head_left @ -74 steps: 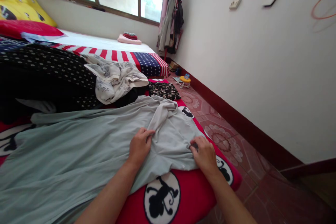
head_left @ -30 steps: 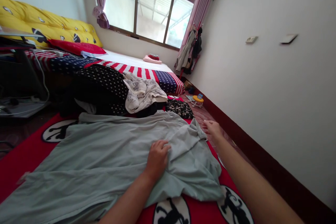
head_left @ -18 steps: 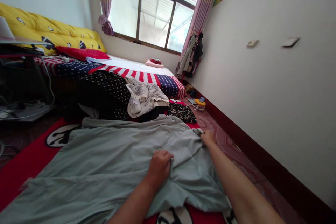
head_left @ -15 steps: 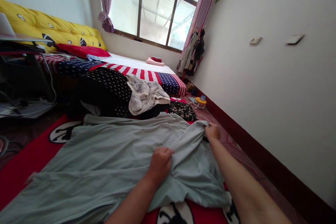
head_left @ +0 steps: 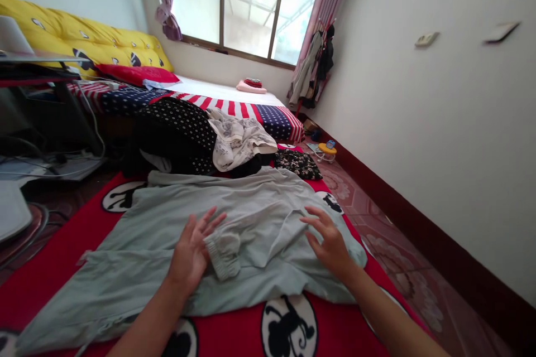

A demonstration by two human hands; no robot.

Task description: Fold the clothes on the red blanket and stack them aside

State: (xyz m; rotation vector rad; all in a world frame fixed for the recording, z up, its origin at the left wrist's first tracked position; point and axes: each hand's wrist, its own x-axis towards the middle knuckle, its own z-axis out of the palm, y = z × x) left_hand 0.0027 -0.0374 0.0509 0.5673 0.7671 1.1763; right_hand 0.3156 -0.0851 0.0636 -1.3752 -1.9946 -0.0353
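Note:
A pale grey-green jacket (head_left: 167, 206) lies spread out, with a zip and a drawstring along its lower left edge. One sleeve is folded inward across it, and its gathered cuff (head_left: 224, 254) points left. My left hand (head_left: 192, 254) is beside that cuff, fingers spread; whether it touches the cloth I cannot tell. Over the right part of the jacket is my right hand (head_left: 329, 242), its fingers apart and nothing held.
Under the jacket is a red mat (head_left: 234, 334) with round black-and-white figures. Beyond lie a black dotted garment (head_left: 180, 128), a white floral cloth (head_left: 240, 139) and a dark floral garment (head_left: 299, 163). A bed (head_left: 226, 92) stands behind; a yellow stool (head_left: 327, 149) is near the right wall.
My right hand has let go of the sleeve, which now lies folded toward the left with its cuff showing. My left hand has moved left and opened. The view has shifted slightly.

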